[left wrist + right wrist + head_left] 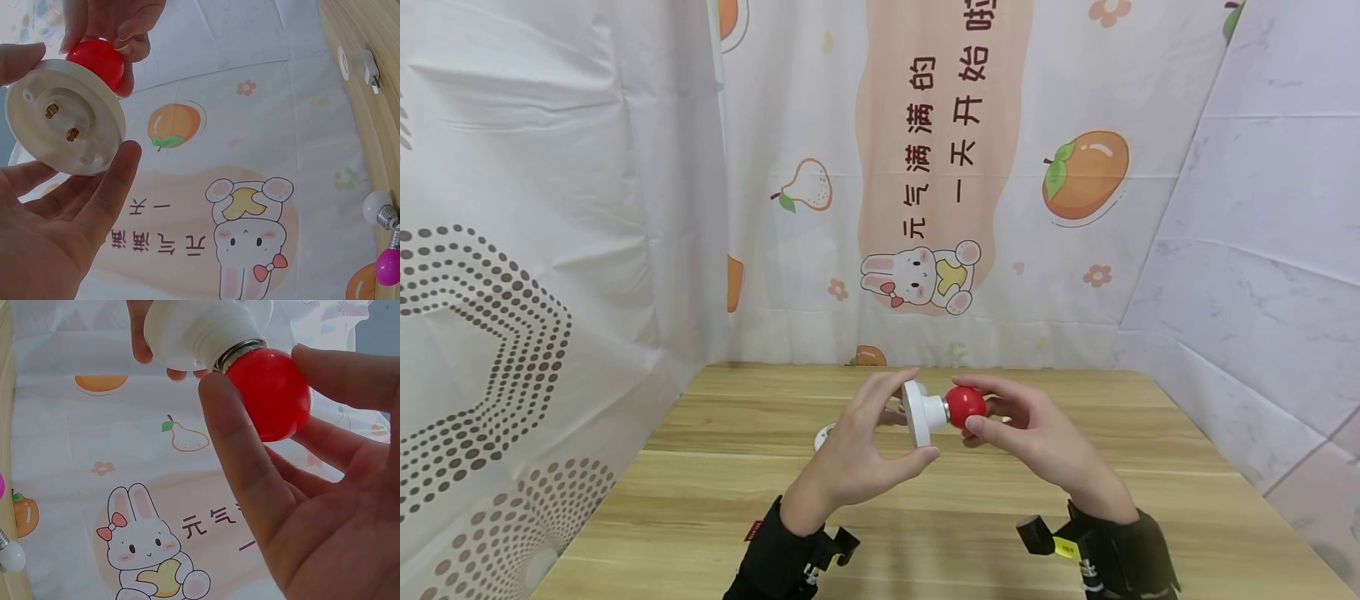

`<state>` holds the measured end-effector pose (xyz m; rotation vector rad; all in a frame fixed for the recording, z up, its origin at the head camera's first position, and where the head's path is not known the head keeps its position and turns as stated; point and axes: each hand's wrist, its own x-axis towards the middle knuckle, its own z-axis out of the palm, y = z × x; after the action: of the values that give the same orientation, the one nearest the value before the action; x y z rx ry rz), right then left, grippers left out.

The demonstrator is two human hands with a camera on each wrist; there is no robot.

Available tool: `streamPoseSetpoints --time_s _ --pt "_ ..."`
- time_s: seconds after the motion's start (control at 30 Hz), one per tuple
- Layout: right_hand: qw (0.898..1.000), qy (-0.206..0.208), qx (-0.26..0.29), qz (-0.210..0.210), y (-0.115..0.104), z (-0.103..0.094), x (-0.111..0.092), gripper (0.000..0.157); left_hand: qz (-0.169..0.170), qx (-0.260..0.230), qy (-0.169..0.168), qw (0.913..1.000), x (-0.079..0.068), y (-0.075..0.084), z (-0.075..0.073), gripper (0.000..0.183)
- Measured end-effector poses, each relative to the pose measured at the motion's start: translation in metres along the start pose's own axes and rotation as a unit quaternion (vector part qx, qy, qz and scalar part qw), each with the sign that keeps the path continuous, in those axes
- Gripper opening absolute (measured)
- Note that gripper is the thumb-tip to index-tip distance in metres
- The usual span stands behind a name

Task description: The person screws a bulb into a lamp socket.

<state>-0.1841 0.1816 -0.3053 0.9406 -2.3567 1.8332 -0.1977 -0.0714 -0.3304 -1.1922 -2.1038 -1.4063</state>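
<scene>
A white round lamp holder is held by its rim in my left hand, above the table. Its underside, with two brass screws, faces the left wrist camera. My right hand grips a red light bulb with fingers and thumb around the globe. The bulb's metal base sits at the mouth of the holder, with part of the metal still showing. How deep the thread sits inside is hidden.
Another white lamp holder stands on the wooden table, partly behind my left hand in the head view. A white bulb and a magenta bulb lie on the table. Printed curtains hang around it.
</scene>
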Motion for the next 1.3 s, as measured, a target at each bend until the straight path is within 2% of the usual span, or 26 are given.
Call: streamPoseSetpoints --time_s 0.63,1.3 --pt "1.000 0.005 -0.011 0.008 0.0005 0.0002 0.0025 0.044 0.020 0.008 -0.002 0.9998 0.0014 -0.0012 -0.0004 0.076" --pt "1.000 0.002 -0.022 0.005 0.0014 0.0011 0.0030 0.039 0.015 0.005 -0.001 0.9999 0.0003 -0.0016 0.0002 0.077"
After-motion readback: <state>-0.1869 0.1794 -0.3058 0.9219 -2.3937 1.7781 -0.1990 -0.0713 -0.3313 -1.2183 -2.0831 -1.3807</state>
